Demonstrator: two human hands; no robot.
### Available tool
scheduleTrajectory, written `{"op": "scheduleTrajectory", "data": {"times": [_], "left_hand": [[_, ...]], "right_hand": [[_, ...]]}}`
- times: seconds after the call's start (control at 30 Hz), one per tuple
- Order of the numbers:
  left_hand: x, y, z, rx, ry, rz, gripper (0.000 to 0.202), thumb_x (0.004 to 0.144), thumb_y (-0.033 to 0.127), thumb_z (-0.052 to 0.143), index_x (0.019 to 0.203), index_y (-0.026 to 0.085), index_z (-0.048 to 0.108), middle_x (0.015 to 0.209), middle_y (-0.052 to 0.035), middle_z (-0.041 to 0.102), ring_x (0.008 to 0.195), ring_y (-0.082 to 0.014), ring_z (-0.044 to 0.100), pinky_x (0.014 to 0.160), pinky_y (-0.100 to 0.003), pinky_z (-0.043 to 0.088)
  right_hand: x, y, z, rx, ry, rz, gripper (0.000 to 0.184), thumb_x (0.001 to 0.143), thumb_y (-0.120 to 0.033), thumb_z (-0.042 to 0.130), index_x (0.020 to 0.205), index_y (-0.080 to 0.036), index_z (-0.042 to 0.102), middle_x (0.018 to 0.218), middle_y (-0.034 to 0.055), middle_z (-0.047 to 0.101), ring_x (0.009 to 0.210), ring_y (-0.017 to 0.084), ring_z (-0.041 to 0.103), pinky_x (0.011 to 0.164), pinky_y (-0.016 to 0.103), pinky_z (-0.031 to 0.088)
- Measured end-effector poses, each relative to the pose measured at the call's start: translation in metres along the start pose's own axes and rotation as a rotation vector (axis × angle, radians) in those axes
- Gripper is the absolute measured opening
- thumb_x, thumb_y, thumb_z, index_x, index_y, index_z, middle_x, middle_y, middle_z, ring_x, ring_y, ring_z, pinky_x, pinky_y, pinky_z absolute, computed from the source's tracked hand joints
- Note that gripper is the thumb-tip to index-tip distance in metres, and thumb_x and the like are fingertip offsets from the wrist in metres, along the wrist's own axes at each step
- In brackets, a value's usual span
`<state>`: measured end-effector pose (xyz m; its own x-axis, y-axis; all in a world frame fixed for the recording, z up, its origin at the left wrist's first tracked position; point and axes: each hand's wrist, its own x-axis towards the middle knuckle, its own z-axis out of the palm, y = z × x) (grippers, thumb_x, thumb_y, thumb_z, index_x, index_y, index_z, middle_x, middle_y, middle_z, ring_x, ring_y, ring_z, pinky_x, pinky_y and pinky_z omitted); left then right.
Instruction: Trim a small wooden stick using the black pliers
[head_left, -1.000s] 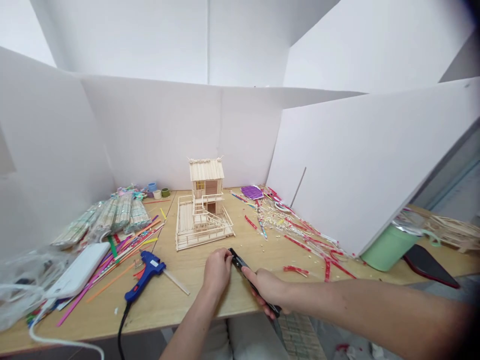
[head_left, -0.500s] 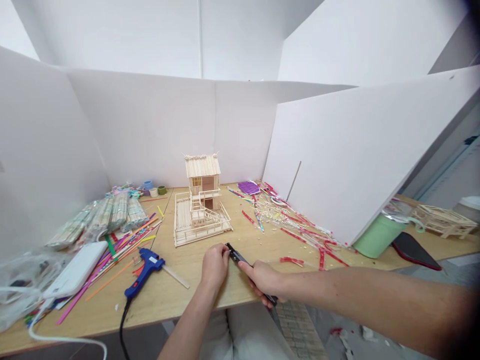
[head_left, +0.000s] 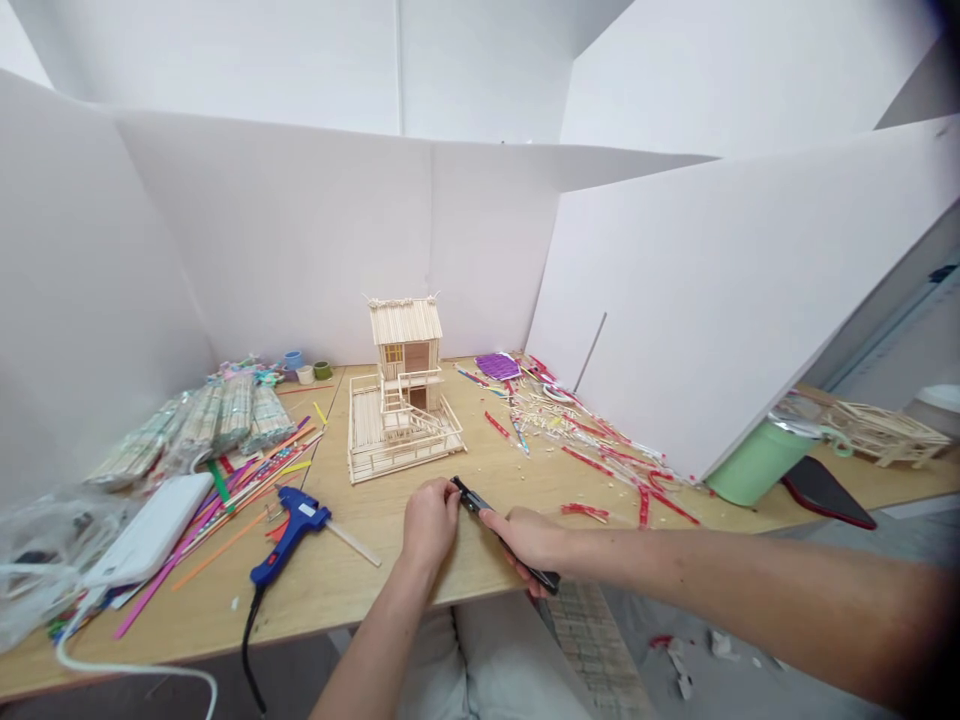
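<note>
My right hand (head_left: pixel 526 541) grips a black cutting tool (head_left: pixel 475 502) by its handles, with the jaws pointing up and left. My left hand (head_left: pixel 429 519) is curled in a pinch right at the tool's tip; whatever it pinches is too small to make out. Both hands rest on the wooden table (head_left: pixel 390 580) near its front edge. Just beyond them stands a small model house (head_left: pixel 403 395) built of pale sticks, with a fenced deck and stairs.
A blue glue gun (head_left: pixel 289 534) with a black cord lies left of my hands. Bundles of sticks (head_left: pixel 202 424), coloured strips and a white box (head_left: pixel 150 541) fill the left side. Red and pale scraps (head_left: pixel 592 450) litter the right. White foam boards wall the desk; a green cup (head_left: pixel 756 462) stands outside.
Both hands stay together on the tool in the same place on the table. The view has drifted a little, so the scene sits slightly higher in the picture.
</note>
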<state>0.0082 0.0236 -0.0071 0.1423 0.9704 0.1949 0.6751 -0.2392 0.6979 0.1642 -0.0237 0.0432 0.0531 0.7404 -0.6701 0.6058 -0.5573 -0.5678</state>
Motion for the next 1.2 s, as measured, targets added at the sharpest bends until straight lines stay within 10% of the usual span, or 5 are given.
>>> {"op": "scheduleTrajectory", "data": {"times": [0.9, 1.2], "left_hand": [[-0.005, -0.008, -0.004, -0.015, -0.016, -0.029, 0.013, 0.09, 0.021, 0.061, 0.09, 0.017, 0.074, 0.09, -0.0083, 0.077, 0.083, -0.0213, 0.07, 0.083, -0.032, 0.05], [-0.007, -0.007, -0.008, -0.094, 0.005, -0.035, 0.013, 0.089, 0.018, 0.062, 0.09, 0.017, 0.075, 0.087, -0.0068, 0.077, 0.079, -0.0199, 0.07, 0.081, -0.031, 0.051]], "right_hand": [[-0.011, 0.001, -0.002, -0.392, 0.077, -0.121, 0.067, 0.1, -0.068, 0.027, 0.068, -0.017, 0.057, 0.038, 0.0027, 0.051, 0.035, 0.017, 0.053, 0.047, 0.027, 0.045], [-0.006, -0.002, -0.011, 0.147, -0.255, 0.113, 0.061, 0.102, -0.065, 0.022, 0.073, -0.02, 0.049, 0.047, -0.001, 0.052, 0.036, 0.015, 0.053, 0.039, 0.025, 0.045]]}}
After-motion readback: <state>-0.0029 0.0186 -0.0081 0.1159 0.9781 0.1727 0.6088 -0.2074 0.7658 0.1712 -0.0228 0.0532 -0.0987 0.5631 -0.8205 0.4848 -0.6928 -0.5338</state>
